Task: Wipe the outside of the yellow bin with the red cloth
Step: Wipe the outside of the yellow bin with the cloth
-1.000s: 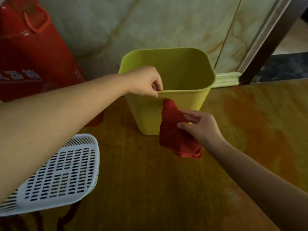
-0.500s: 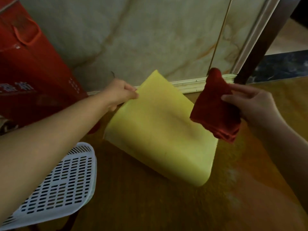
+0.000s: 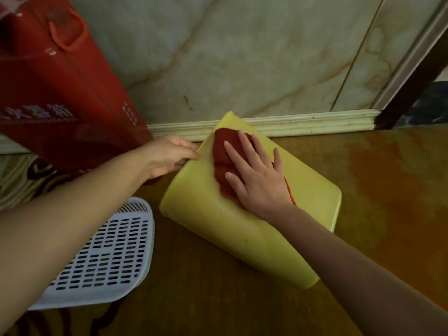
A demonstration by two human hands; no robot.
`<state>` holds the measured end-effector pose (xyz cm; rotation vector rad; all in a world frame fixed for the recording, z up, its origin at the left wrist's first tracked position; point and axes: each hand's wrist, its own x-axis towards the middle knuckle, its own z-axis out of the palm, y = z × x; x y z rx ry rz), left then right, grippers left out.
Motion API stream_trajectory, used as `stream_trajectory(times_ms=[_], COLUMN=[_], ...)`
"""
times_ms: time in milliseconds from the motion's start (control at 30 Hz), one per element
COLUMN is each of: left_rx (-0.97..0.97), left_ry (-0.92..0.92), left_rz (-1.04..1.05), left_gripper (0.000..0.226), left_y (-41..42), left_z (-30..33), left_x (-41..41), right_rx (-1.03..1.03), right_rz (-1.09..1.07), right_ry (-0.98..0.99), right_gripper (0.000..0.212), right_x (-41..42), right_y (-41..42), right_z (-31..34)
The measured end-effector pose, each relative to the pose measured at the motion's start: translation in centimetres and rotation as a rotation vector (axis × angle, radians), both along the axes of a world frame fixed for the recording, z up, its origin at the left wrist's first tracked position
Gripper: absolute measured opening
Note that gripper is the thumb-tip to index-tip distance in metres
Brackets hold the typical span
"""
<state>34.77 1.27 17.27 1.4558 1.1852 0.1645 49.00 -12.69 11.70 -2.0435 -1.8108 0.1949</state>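
The bin [image 3: 254, 214] lies tipped on its side on the floor [image 3: 388, 190], its rim end toward the skirting at the floor's far edge and its base toward the camera, one broad wall facing up. The right hand [image 3: 257, 175] is spread flat, fingers apart, pressing the cloth [image 3: 224, 151] onto that upper wall near the rim end. The left hand [image 3: 169, 155] is closed around the bin's left rim edge, steadying it. The likely trouble: the bin rests on a rounded wall, so a hard sideways stroke could roll or skid it on the smooth floor if the left grip slackens. The cloth is bunched under the palm, so it may ride up and leave strips unwiped. A white basket [image 3: 104, 253] lies just beside the bin at the left and a red bag [image 3: 60, 93] stands behind the left hand; a wide swing could knock either. Half a second ago the cloth hung in the air from the right hand, clear of the bin; now it is pressed down, and the bin lies flatter.
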Motion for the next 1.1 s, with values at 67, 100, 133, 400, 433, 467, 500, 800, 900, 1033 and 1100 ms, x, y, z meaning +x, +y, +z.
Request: stream_trajectory(times_ms=[67, 100, 133, 400, 433, 467, 500, 800, 900, 1033, 1100], left_rx=[-0.094, -0.148, -0.191, -0.184, -0.178, -0.175, -0.175, -0.158, -0.163, -0.083, -0.046], left_ry=[-0.003, 0.009, 0.036, -0.015, -0.037, -0.051, -0.057, -0.042, -0.007, 0.025, 0.019], left_rz=[-0.128, -0.209, -0.285, -0.288, -0.268, -0.268, -0.277, -0.195, -0.153, -0.221, -0.263], left_gripper=[0.036, 0.045, 0.054, 0.078, 0.075, 0.075, 0.076, 0.051, 0.050, 0.038, 0.033], left_y=[0.1, 0.1, 0.1, -1.8, -1.9, -2.1, -2.1, -2.0, -1.7, -1.5, -1.9], left_z=[0.3, 0.5, 0.7, -0.5, -0.6, -0.6, -0.5, 1.3, 2.2, 3.9, 4.6], left_x=[-1.2, -1.8, -2.5, -5.7, -5.6, -5.4, -5.2, -2.0, -0.9, 2.1, 3.1], right_rx=[0.051, 0.071, 0.085, -0.044, -0.051, -0.040, -0.021, 0.008, -0.124, 0.084, 0.205], right_rz=[0.001, -0.018, -0.036, -0.260, -0.276, -0.265, -0.224, -0.190, -0.405, -0.222, -0.117], right_ry=[0.001, -0.015, -0.041, 0.107, 0.169, 0.203, 0.197, 0.237, 0.307, 0.117, -0.047], right_gripper=[0.058, 0.059, 0.060, 0.073, 0.075, 0.076, 0.074, 0.060, 0.070, 0.069, 0.074], right_x=[0.7, 1.1, 1.5, 6.1, 6.2, 5.7, 4.5, 3.6, 8.6, 2.7, 0.8], right_y=[0.7, 1.0, 1.1, -1.1, -1.9, -2.8, -3.6, 0.6, -4.6, -8.2, -7.8], right_z=[-1.7, -2.0, -2.2, -3.4, -3.3, -3.2, -3.1, -0.9, -2.4, -2.4, -2.3])
